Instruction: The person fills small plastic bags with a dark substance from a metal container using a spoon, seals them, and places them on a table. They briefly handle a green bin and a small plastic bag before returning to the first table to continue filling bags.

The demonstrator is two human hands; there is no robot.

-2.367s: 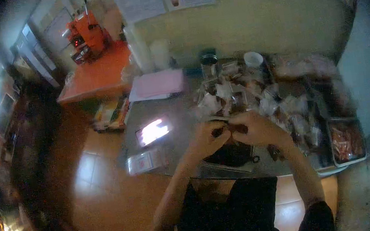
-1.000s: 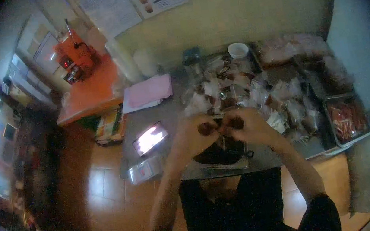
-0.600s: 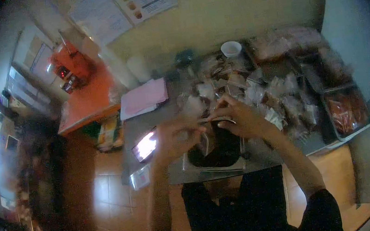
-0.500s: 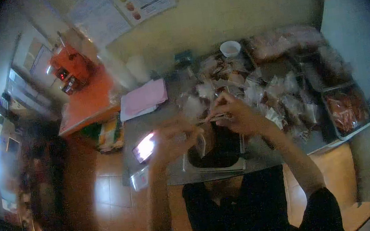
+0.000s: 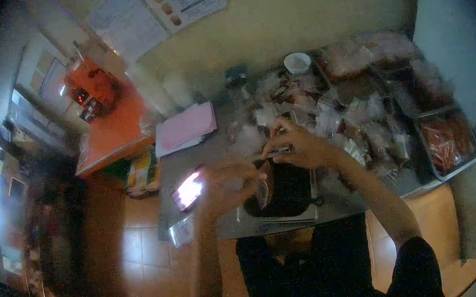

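Note:
Over a dark container (image 5: pixel 295 198) at the table's front edge, my two hands come together at the top of a small clear plastic bag (image 5: pixel 264 192). My right hand (image 5: pixel 297 143) pinches near the bag's mouth; a thin pale edge shows at its fingertips. My left hand (image 5: pixel 232 184) is just to the left, its fingertips closed at the bag's side and partly blurred. The bag hangs down into the container, and its contents are too dark to make out. Under the container lies a pale-edged base (image 5: pixel 278 221).
Many filled clear bags (image 5: pixel 361 123) are heaped to the right. A tray of reddish packets (image 5: pixel 446 142), a white bowl (image 5: pixel 297 63), a lit phone (image 5: pixel 188 190) and pink papers (image 5: pixel 186 128) surround the work spot. An orange sealing machine (image 5: pixel 90 87) stands back left.
My right hand has turned slightly, its fingers staying pinched. The left hand has shifted a little beside the bag. Objects on the table keep their places.

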